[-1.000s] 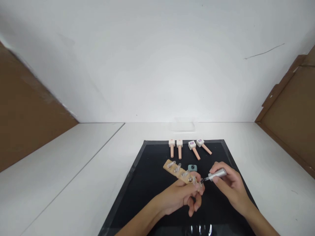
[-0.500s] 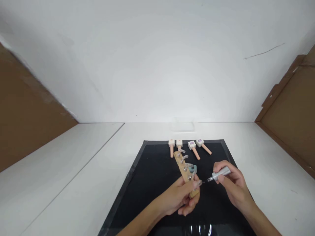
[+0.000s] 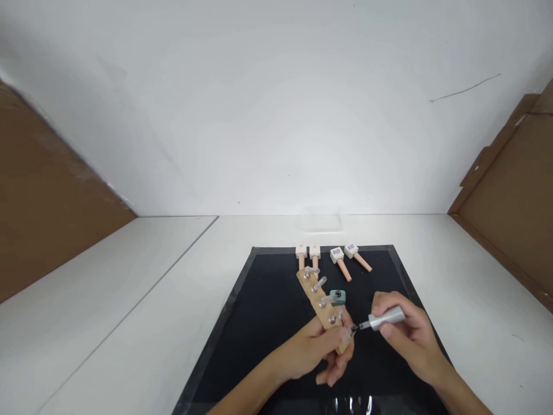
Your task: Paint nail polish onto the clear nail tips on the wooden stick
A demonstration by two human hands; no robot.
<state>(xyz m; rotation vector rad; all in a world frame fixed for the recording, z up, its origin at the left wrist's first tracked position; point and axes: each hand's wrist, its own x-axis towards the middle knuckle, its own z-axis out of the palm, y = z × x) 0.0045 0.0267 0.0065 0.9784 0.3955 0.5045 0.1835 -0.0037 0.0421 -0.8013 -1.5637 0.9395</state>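
Observation:
My left hand (image 3: 322, 353) is closed around the near end of a wooden strip (image 3: 318, 299) that carries several clear nail tips on metal studs. The strip slants away from me over the black mat (image 3: 259, 323). My right hand (image 3: 404, 337) pinches the silver cap of a nail polish brush (image 3: 380, 320). The brush's dark tip touches the nail tip nearest my left fingers. A small teal polish bottle (image 3: 337, 297) stands on the mat just right of the strip.
Several pink-handled sticks with white square heads (image 3: 332, 258) lie along the mat's far edge. The mat rests on a white table (image 3: 129, 300). Brown cardboard panels (image 3: 514, 202) stand at the left and right sides, and a white wall rises behind.
The wooden strip swung from lying crosswise to pointing away from me, then settled slightly lower. My right hand brought the brush tip back onto the nearest nail tip.

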